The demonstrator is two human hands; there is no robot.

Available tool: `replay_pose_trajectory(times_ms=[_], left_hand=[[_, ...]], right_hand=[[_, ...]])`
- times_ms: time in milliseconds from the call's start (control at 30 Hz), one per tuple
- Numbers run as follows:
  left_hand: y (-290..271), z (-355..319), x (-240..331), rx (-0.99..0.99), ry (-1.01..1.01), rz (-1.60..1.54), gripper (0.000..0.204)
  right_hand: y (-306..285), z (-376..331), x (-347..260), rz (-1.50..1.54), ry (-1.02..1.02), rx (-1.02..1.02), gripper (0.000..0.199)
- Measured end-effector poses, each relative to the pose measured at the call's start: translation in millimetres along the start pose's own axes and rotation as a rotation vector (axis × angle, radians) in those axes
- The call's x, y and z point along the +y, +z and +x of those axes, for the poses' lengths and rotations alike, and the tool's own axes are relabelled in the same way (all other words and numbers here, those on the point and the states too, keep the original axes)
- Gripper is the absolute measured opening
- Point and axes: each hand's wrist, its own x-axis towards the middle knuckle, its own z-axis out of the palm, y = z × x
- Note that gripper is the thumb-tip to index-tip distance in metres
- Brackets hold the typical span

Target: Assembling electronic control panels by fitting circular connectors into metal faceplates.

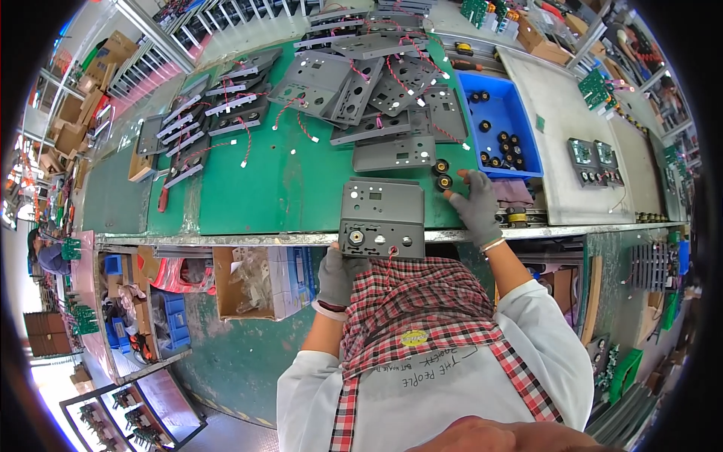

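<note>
Grey rectangular metal panel (382,209), gripped by the left hand (335,279); right hand (477,209), fingers parted, has round black-and-gold parts (444,183) just left: likely picking, next needing a pinch.

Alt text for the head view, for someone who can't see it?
Gloved left hand holds a gray panel at the edge of a green workbench; gloved right hand is beside two round black parts. Beyond lie piled gray panels with red wires and a blue bin of more such parts.
</note>
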Motion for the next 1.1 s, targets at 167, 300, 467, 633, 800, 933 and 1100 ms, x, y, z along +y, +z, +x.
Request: replay_pose_trajectory(times_ms=[167,300,467,633,800,933,1100], left_hand=[[-9,8,12,0.135,0.125,0.836,0.047],[17,-4,26,0.235,0.797,1.063,0.018],[82,-28,46,-0.42,1.176,1.446,0.02],[82,-33,37,-0.411,1.12,1.35,0.02],[87,-37,22,-0.077,0.822,1.072,0.017],[83,-32,21,-0.315,0.213,0.068,0.034],[69,-31,23,-0.4,0.044,-0.231,0.039]], right_hand=[[19,3,11,-0.132,-0.098,-0.045,0.036],[-2,-5,-29,0.806,0.156,-0.329,0.034],[-31,-14,-82,0.72,0.018,-0.926,0.036],[-24,-19,-77,0.855,0.075,-1.052,0.035],[-2,-34,-101,0.791,0.137,-0.584,0.021],[-4,-26,-119,0.402,-0.636,-0.068,0.026],[6,-14,-80,0.543,-0.455,-0.226,0.029]])
